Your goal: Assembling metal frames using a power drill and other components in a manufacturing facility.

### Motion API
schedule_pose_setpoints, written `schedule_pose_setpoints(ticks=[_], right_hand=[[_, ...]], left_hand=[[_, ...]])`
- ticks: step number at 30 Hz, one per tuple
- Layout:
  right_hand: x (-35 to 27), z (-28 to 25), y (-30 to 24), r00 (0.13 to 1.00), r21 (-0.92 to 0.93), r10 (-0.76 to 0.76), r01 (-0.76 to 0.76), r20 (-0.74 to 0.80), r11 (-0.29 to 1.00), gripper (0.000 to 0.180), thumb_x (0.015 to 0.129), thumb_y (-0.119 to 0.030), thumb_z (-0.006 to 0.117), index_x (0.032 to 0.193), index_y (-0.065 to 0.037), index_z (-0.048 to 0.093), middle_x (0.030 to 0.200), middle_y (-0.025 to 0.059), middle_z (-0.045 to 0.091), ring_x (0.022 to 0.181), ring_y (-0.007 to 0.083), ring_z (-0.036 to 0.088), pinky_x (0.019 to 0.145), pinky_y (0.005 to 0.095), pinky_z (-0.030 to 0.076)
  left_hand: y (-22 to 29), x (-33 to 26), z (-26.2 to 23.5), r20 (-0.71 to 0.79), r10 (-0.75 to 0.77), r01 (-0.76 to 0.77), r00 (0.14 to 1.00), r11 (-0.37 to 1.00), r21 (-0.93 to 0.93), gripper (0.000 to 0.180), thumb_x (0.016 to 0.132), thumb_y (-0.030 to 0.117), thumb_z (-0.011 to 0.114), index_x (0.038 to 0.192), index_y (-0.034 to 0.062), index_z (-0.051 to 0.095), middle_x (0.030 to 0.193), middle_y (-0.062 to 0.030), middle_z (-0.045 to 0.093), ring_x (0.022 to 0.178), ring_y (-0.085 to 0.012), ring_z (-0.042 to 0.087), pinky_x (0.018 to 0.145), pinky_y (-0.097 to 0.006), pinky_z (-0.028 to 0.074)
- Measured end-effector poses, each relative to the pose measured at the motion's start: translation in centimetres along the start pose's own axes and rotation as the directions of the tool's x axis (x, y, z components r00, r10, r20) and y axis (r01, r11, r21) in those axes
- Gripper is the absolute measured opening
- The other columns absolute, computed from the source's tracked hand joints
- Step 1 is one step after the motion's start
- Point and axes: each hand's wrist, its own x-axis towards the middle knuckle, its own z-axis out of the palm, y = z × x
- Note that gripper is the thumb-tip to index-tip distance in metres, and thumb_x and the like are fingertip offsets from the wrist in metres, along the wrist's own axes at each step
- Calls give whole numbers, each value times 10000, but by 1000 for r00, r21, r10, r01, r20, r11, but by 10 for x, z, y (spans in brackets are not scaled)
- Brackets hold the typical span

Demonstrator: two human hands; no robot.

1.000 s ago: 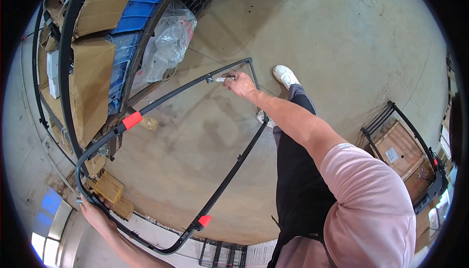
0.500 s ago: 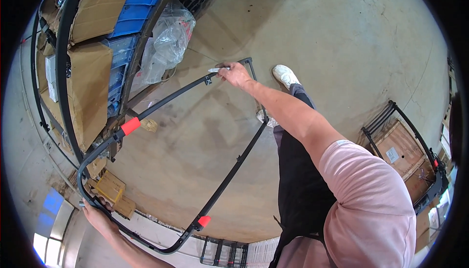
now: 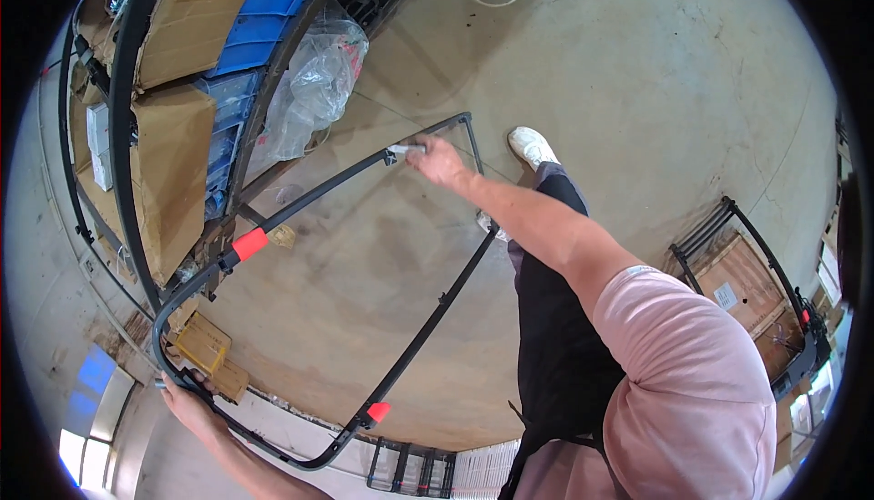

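Observation:
A black tubular frame [image 3: 414, 368] with red sleeves [image 3: 249, 243] spans the middle of the view. At its rounded lower-left corner my left hand [image 3: 193, 409] is closed around the tube; a small grey cylindrical end shows beside the fingers. My right hand [image 3: 439, 163], slightly blurred, is closed on a short whitish stick-like thing [image 3: 407, 148]. Its tip lies at a small bracket [image 3: 391, 158] on the frame's upper bar. Whether the fingers touch the bar, I cannot tell.
On the left, cardboard boxes [image 3: 173, 181] and blue crates [image 3: 232, 108] fill a rack, with clear plastic bagging [image 3: 314, 81] alongside. Another black frame [image 3: 765, 245] surrounds a wooden crate [image 3: 748, 281] on the right. My white shoe [image 3: 531, 147] stands near the frame's far end.
My right hand has come off the upper bar's far end and shifted slightly nearer, with the whitish stick still in it. My left hand keeps its hold on the frame.

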Motion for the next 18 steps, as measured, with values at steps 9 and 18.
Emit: schedule_pose_setpoints(ticks=[9, 18], right_hand=[[-72, -35, -1, 999, -213, 34, -42, -42, 976, 365, 905, -312, 679, 1174, -78, 758, 998, 191, 773, 980, 361, 741, 932, 452, 565], [-156, -126, -107, 988, 220, -114, 136, -107, 966, 338, 903, -151, 772, 1201, 8, 746, 935, 46, 749, 818, 130, 666, 756, 294, 540]], left_hand=[[6, -15, 4, 6, 21, -20, 1000, 994, -106, 335, 1137, 416, 497, 1119, 81, 506, 826, -99, 663, 630, -181, 640, 529, -309, 525], [5, -39, 6, 106, 260, -189, 960, 877, -441, 348, 1102, 327, 616, 1179, -10, 664, 1036, -110, 730, 887, -198, 715, 800, -340, 599]])
